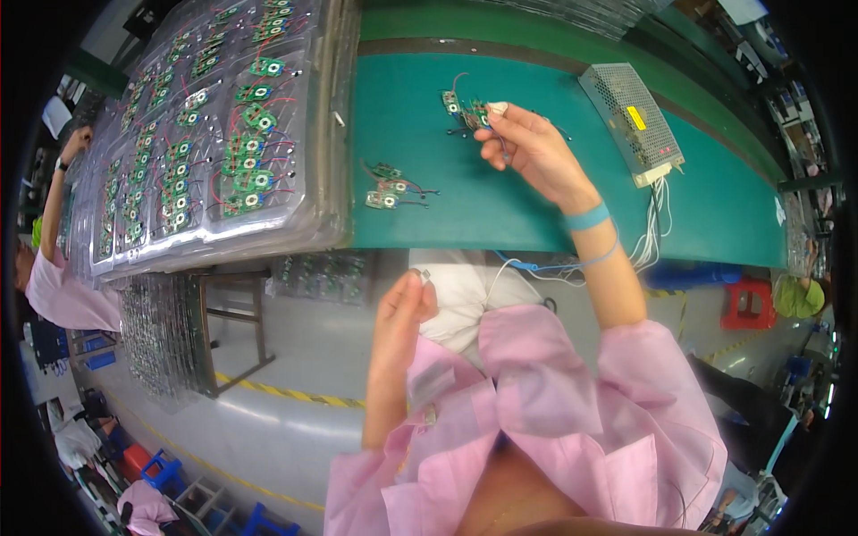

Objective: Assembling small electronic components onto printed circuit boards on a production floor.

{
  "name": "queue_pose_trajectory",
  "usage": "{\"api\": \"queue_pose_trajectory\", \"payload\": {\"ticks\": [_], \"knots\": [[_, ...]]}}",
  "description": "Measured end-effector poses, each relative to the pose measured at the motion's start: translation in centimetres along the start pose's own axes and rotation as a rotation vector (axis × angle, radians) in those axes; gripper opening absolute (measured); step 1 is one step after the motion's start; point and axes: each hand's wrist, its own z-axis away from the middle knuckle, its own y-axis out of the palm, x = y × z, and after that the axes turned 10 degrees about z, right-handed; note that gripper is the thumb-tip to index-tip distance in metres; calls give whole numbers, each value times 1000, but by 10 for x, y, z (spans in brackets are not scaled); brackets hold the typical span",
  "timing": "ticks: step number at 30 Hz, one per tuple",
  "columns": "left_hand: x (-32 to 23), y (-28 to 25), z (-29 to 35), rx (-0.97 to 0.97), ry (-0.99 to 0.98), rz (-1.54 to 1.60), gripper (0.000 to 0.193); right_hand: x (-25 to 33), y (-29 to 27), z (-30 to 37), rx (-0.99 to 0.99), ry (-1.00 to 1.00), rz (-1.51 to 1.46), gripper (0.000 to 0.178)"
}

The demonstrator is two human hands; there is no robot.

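My right hand reaches over the green-topped bench, a blue strap round its wrist. Its thumb and fingers pinch a small green circuit board with thin wires, and one fingertip has a white covering. More wired boards lie close beside those fingertips, partly hidden by the hand. Over my lap, in front of the bench edge, my left hand is closed. A tiny pale grey bit shows at its fingertips, too small to name. Several loose circuit boards with wires rest on the bench between the hand and the trays.
Stacked clear plastic trays full of wired boards fill the bench's left side. At the right stands a perforated metal power supply with white cables. A red stool is on the floor. Another person's arm touches the far-left trays.
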Motion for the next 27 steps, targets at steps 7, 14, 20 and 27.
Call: {"api": "queue_pose_trajectory", "payload": {"ticks": [7, 14, 20, 27], "knots": [[0, 20, -12, 92, 3, -65, 29, -24, -13, 44, 62, 111, -337, 16], [8, 32, -14, 156, 2, -115, 30, -38, -19, 59, 6, 83, -377, 15], [10, 42, -10, 156, -17, -136, 29, -18, -16, 89, 201, 92, -294, 13], [7, 60, -4, 216, -26, -132, 24, -20, -11, 113, 518, 97, -219, 13]]}}
